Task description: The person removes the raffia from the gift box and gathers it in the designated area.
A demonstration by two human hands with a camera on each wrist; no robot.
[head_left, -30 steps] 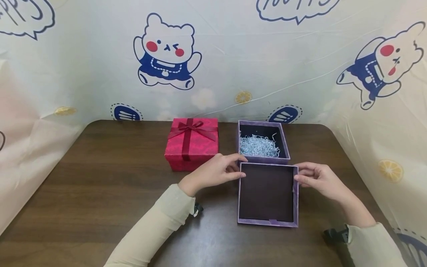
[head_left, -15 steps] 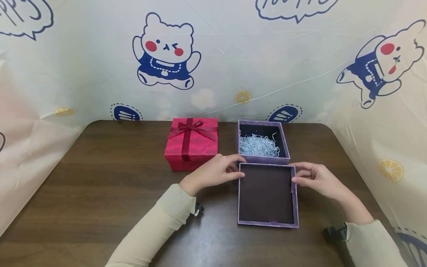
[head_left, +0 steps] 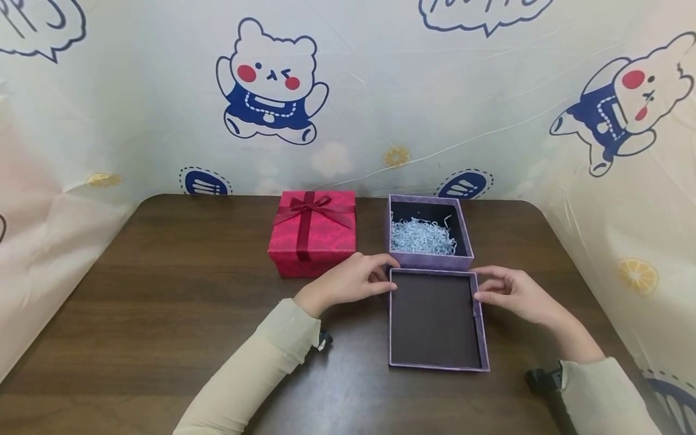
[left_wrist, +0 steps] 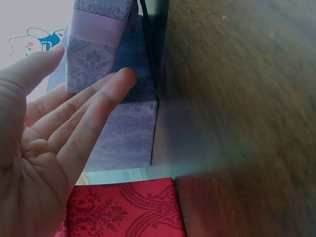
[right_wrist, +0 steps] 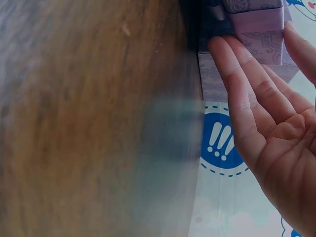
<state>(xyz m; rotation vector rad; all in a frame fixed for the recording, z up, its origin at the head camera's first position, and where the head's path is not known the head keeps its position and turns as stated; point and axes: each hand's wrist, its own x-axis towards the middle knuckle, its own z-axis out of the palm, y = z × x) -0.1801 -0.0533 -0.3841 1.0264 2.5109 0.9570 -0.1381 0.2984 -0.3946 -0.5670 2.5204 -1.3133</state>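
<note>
A purple box lid [head_left: 435, 323] faces me with its dark inside showing, just in front of the open purple gift box [head_left: 432, 261]. My left hand [head_left: 350, 281] holds the lid near its far left corner, thumb and fingers on either side of it. At the far right corner my right hand [head_left: 516, 294] grips it the same way. In the left wrist view, a pale ribbon band [left_wrist: 96, 27] crosses the lid's patterned side wall. Light blue shredded paper [head_left: 421, 237] lies inside the box.
Left of the purple box stands a red gift box [head_left: 326, 235] with a dark red bow, close to my left forearm. Everything rests on a brown wooden table [head_left: 163, 290]. A printed curtain [head_left: 370, 90] surrounds its back and sides.
The lid's far edge has come slightly nearer to me, and its tilt has changed a little. My right hand has shifted slightly left with it; the left hand has hardly moved.
</note>
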